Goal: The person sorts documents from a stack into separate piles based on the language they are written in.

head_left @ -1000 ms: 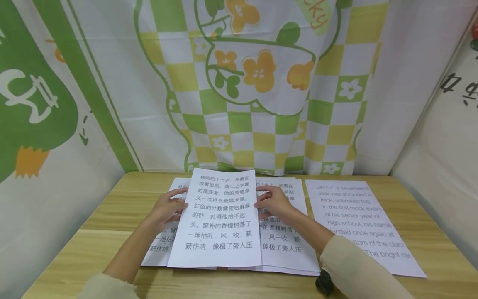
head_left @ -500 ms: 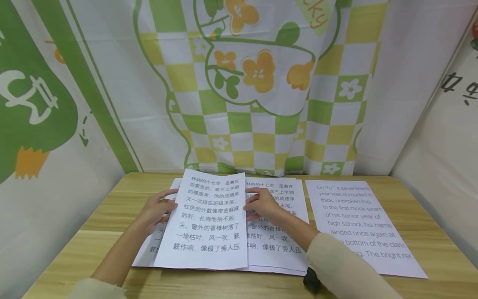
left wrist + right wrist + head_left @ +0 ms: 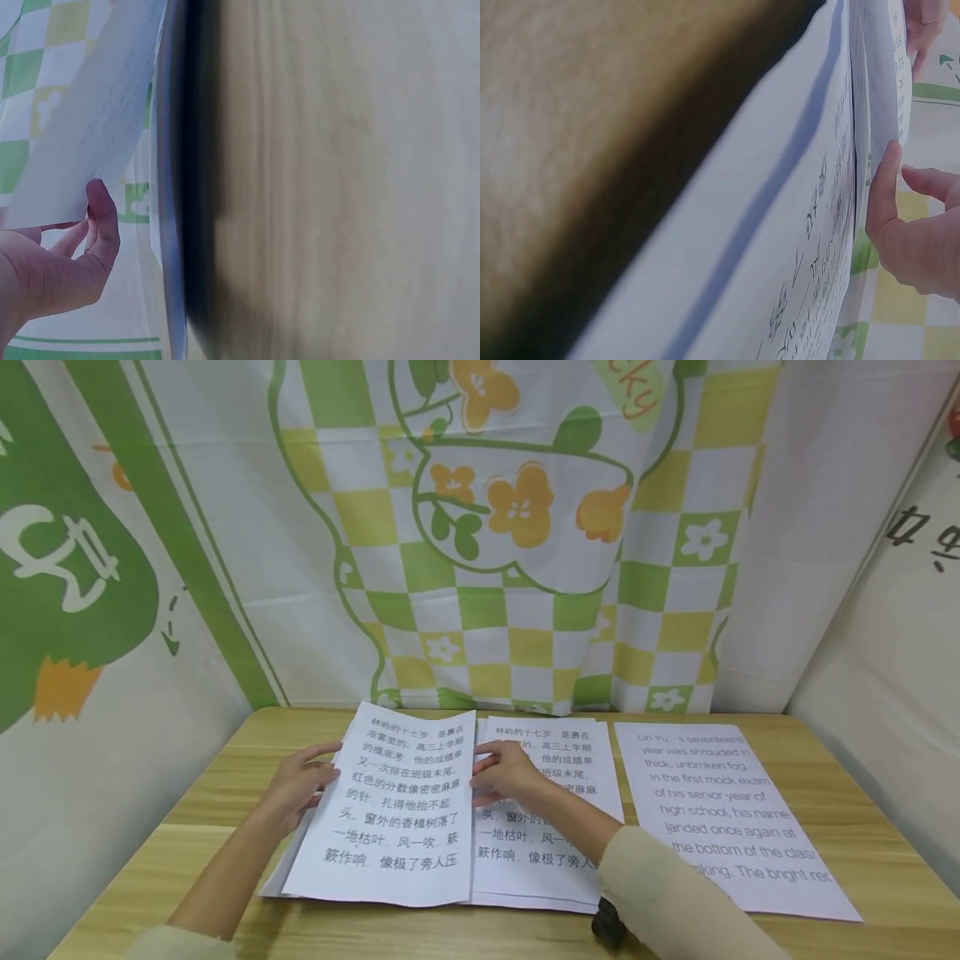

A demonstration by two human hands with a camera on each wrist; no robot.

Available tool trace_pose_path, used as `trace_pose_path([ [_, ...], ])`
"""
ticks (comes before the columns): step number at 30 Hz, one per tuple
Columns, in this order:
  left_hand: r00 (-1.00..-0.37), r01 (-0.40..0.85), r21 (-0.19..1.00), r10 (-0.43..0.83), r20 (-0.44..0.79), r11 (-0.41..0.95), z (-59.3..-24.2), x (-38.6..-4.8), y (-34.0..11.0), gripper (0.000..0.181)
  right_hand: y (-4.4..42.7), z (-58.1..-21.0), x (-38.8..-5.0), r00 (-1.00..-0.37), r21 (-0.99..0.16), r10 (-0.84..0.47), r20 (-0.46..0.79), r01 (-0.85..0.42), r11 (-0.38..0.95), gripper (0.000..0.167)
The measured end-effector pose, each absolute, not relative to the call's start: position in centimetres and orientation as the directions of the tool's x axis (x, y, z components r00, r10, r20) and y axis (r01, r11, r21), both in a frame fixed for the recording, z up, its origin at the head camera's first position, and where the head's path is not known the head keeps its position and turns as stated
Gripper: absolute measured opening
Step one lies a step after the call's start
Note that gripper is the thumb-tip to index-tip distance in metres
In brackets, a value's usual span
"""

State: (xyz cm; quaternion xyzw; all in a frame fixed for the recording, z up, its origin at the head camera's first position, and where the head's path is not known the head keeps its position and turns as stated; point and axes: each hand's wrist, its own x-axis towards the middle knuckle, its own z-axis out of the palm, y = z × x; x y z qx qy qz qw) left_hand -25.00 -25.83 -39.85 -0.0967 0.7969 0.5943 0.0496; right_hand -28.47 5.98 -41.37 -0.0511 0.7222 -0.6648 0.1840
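Observation:
A white sheet with printed Chinese text (image 3: 397, 810) is held by its two side edges, a little above a left pile of paper (image 3: 272, 883) that it mostly covers. My left hand (image 3: 296, 783) pinches its left edge; in the left wrist view the thumb and fingers of the left hand (image 3: 67, 262) grip the sheet (image 3: 90, 127). At its right edge is my right hand (image 3: 513, 774), fingers on the margin, above a second printed stack (image 3: 536, 868). The right wrist view has the right hand (image 3: 922, 232) with fingertips at the held sheet (image 3: 883, 82).
A sheet with English text (image 3: 735, 818) lies at the right of the wooden table (image 3: 862, 827). A small black object (image 3: 607, 925) sits at the front edge by the right sleeve. Behind the table hangs a green and yellow checked curtain (image 3: 525, 643).
Both hands have moved left with the held sheet, which now covers most of the left pile. More of the right-hand stack and of the English sheet shows.

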Motion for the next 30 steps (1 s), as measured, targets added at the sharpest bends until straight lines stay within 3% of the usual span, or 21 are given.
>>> trace_pose_path([
  [12, -0.967, -0.238, 0.914, -0.164, -0.192, 0.330, -40.4, -24.7, -27.2, 0.052, 4.9, -41.6, -28.2, -0.907, -0.980, -0.372, -0.198, 0.193, 0.052, 0.066],
  [30, -0.950, -0.304, 0.880, -0.179, -0.254, 0.364, -41.0, -25.0, -27.9, 0.053, 4.7, -41.6, -27.2, -0.890, -0.981, -0.413, -0.193, 0.159, 0.116, 0.069],
])
